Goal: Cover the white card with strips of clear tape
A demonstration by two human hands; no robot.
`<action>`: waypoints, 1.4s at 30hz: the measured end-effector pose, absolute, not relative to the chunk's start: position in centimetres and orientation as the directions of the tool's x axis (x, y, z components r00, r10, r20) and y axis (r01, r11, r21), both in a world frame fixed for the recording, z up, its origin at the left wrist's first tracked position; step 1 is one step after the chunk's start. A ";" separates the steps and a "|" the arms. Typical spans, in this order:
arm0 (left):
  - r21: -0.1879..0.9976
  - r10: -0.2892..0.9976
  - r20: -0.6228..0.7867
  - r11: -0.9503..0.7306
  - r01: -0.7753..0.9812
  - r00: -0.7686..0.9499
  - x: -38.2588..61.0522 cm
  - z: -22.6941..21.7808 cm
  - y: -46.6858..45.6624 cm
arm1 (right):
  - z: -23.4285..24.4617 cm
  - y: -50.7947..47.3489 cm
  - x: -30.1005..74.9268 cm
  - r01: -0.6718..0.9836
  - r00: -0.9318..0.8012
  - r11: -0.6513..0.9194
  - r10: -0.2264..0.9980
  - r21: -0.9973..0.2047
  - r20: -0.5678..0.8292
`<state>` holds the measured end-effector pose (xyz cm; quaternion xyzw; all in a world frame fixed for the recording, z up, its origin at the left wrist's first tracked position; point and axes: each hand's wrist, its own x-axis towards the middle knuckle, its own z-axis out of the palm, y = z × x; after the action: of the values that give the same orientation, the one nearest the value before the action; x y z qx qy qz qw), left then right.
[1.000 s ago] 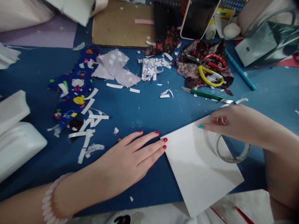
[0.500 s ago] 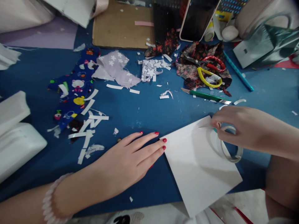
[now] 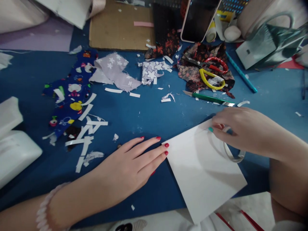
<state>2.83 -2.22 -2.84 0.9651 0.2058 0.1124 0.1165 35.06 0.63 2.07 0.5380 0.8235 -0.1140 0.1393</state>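
Note:
A square of white card point(image 3: 202, 173) lies at an angle, its lower corner jutting past the table's front edge. My left hand point(image 3: 134, 166) rests flat with fingers spread, its fingertips at the card's left corner. Closed over the card's upper right corner is my right hand point(image 3: 240, 128), thumb and fingers pinched together. From it hangs a roll of tape point(image 3: 234, 157), partly covered by the fingers. A pale strip runs along the card's upper edge towards the pinch. Just beyond the right hand is a green craft knife point(image 3: 209, 97).
Scissors point(image 3: 211, 73) lie on dark floral cloth point(image 3: 190, 69), beside a blue pen point(image 3: 242, 72). A phone point(image 3: 198, 21) leans at the back near cardboard point(image 3: 120, 27). Paper strips point(image 3: 84, 141) and blue printed cloth point(image 3: 73, 88) lie on the left, near a white object point(image 3: 19, 158).
The view has shifted slightly. My right thumb has come down towards the card's upper edge, and the tape roll has tilted and is more covered by the hand. The left hand stays at the corner.

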 end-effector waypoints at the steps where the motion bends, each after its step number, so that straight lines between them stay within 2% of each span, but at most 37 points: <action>1: 0.271 0.423 0.168 -0.888 0.371 0.890 2.8 -2.8 -2.2 | 2.1 0.7 35.2 0.920 -0.380 0.388 0.850 -0.054 -0.365; 8: 0.260 0.410 0.150 -0.894 0.364 0.900 2.7 -2.7 -2.2 | 2.1 1.0 35.7 0.918 -0.394 0.378 0.832 -0.121 -0.389; 16: 0.255 0.407 0.151 -0.897 0.362 0.901 2.7 -2.8 -2.1 | 2.1 0.9 35.8 0.931 -0.351 0.363 0.862 -0.039 -0.366; 28: 0.272 0.406 0.141 -0.893 0.359 0.903 2.7 -2.8 -2.3 | 2.3 1.4 35.7 0.943 -0.325 0.324 0.854 -0.075 -0.406; 33: 0.294 0.416 0.148 -0.885 0.362 0.897 2.7 -2.9 -2.0 | 2.3 0.8 35.5 0.934 -0.334 0.357 0.849 -0.023 -0.409; 38: 0.289 0.360 0.192 -0.910 0.298 0.913 2.9 -2.6 -0.9 | 2.6 0.3 34.5 0.927 -0.318 0.373 0.847 0.049 -0.427; 42: 0.272 0.308 0.175 -0.928 0.255 0.935 3.3 -2.4 -0.5 | 2.9 0.7 33.5 0.903 -0.395 0.428 0.814 -0.020 -0.427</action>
<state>3.32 -0.54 -2.45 0.9759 0.1444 0.1077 0.1233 33.49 0.73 2.95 0.5199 0.8257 -0.1250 0.1798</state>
